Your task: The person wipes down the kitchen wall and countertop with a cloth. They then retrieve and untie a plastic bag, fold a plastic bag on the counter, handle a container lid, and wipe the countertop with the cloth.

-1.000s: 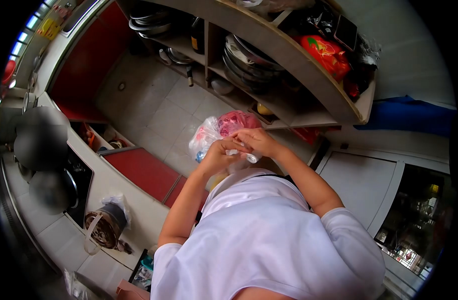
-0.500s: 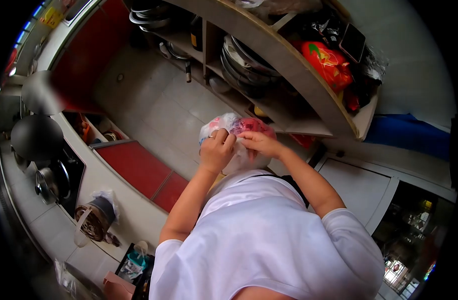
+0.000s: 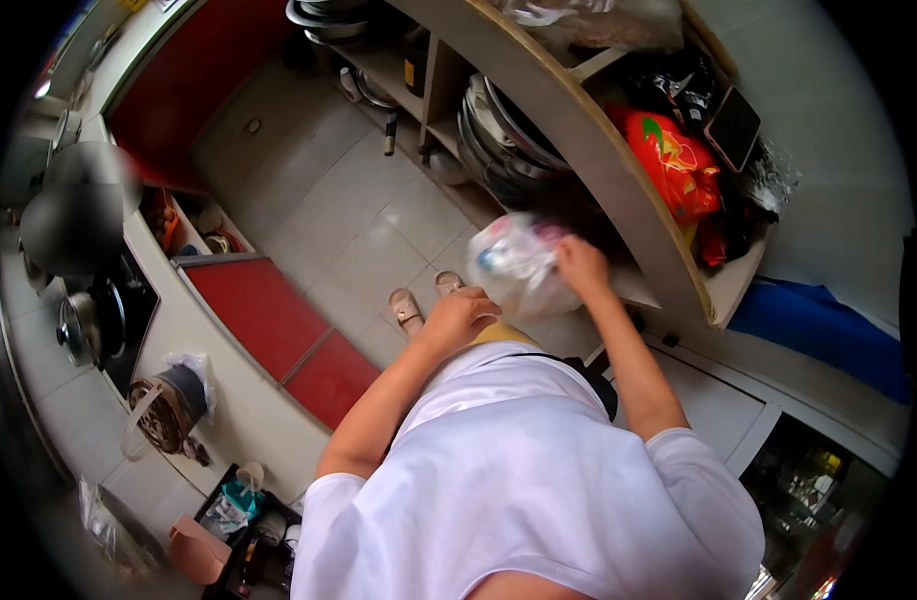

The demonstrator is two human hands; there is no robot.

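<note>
A white plastic bag [image 3: 519, 268] with red and blue patches hangs over the floor in front of me, smeared by motion. My right hand [image 3: 583, 270] has its fingers closed on the bag's upper right side. Lower and to the left, my left hand [image 3: 462, 318] is apart from the bag near my waist, its fingers loosely bent and holding nothing I can see. What the bag contains cannot be made out.
Shelves to the right hold stacked metal pans [image 3: 504, 135], a red-orange bag [image 3: 669, 165] and a phone [image 3: 733, 128]. The counter [image 3: 249, 420] on the left bears a pot [image 3: 79, 328] and a wrapped container [image 3: 169, 405]. Below are red cabinet doors [image 3: 254, 310].
The bag has moved right, towards the shelves, with my right hand. My left hand has come off it and lowered. My sandalled feet now show on the floor.
</note>
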